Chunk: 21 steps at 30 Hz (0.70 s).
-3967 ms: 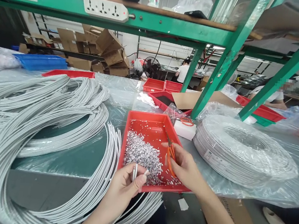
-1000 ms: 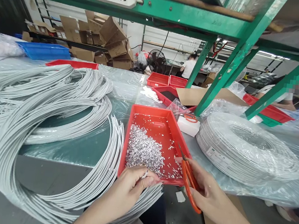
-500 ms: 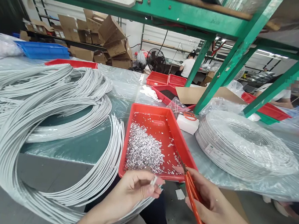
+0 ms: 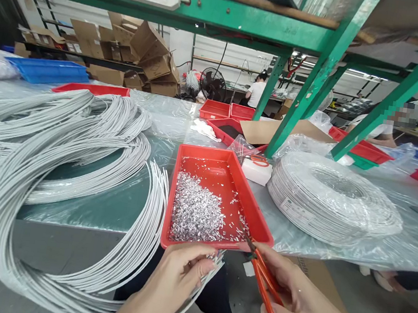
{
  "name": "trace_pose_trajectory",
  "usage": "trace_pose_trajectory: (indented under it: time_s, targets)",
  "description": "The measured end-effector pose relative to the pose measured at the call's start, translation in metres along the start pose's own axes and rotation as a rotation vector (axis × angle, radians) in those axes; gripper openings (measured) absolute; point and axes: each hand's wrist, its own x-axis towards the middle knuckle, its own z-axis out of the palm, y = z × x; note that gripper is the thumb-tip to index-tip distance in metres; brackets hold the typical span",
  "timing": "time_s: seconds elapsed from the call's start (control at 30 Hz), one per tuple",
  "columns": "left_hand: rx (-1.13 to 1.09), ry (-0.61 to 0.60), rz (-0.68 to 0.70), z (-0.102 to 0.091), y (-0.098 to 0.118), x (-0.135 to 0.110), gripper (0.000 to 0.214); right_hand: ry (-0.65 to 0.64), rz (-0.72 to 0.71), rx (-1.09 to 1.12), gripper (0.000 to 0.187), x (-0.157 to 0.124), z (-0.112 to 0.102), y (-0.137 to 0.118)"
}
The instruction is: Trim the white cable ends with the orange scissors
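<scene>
My left hand [image 4: 183,272] is closed, its thumb and fingers pinched at the free ends of a bundle of white cables [image 4: 211,276], just in front of the tray; the fingers partly hide the grip. The bundle belongs to a large loose coil [image 4: 3,210] that hangs over the table edge on the left. My right hand [image 4: 290,297] is wrapped round orange-handled scissors [image 4: 269,294], their dark blades pointing up and left over the tray's near right corner. Beneath the blade tips lies a red tray [image 4: 258,218] with a heap of small shiny metal pieces [image 4: 197,209].
More cable coils [image 4: 111,184] cover the table's left side. A plastic-wrapped cable roll [image 4: 335,200] lies at right. Beside the tray, another pair of orange scissors [image 4: 259,160] rests on a white box [image 4: 255,172]. Green posts [image 4: 321,74] rise behind; people sit further back.
My left hand has turned and lowered slightly, and the small pale piece at its fingertips no longer shows. The scissors stay in my right hand. The view has shifted a little.
</scene>
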Motion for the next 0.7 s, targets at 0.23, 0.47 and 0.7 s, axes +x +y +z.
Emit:
trace_pose_trajectory:
  time_s: [0.23, 0.47, 0.7]
  targets:
    - [-0.252, -0.174, -0.107, -0.007, 0.005, -0.003, 0.011, 0.011, -0.019, -0.12, 0.061, -0.002, -0.003, 0.005]
    - [-0.361, 0.026, -0.198, -0.006, 0.006, 0.0, 0.02, -0.237, 0.045, -0.37, 0.058, 0.005, 0.008, -0.039]
    - [-0.251, 0.051, -0.15, -0.005, 0.008, 0.001, 0.008, -0.304, 0.037, -0.374, 0.05, 0.011, 0.01, -0.032]
